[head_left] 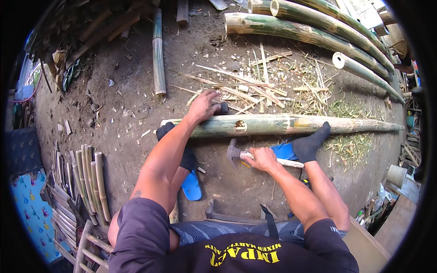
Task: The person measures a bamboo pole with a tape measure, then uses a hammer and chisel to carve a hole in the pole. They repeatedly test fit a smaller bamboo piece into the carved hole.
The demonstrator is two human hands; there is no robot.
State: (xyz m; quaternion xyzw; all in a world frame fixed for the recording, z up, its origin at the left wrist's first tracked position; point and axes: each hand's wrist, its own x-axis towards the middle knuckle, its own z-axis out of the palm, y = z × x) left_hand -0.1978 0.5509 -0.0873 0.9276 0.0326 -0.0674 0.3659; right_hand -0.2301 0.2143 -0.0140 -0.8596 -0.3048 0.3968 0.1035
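Note:
A long green bamboo pole (273, 123) lies crosswise before me, with a cut hole showing pale edges in its upper side. My right hand (263, 159) is closed round the pale wooden handle of a claw hammer (234, 152), its head just on the near side of the pole. A thin orange-yellow piece shows beneath that hand; what it is I cannot tell. Just beyond the pole, my left hand (204, 107) is closed round a short dark cylindrical object (222, 108), partly hidden by the fingers. My dark-socked right foot (312, 142) rests against the pole.
Bamboo splints (255, 88) and shavings (348, 150) litter the dirt beyond and right. Thick bamboo poles (291, 29) lie at the far right. A shorter bamboo length (158, 54) lies far left. Cut bamboo pieces (93, 182) stand near left. Blue slippers (191, 185) lie by my feet.

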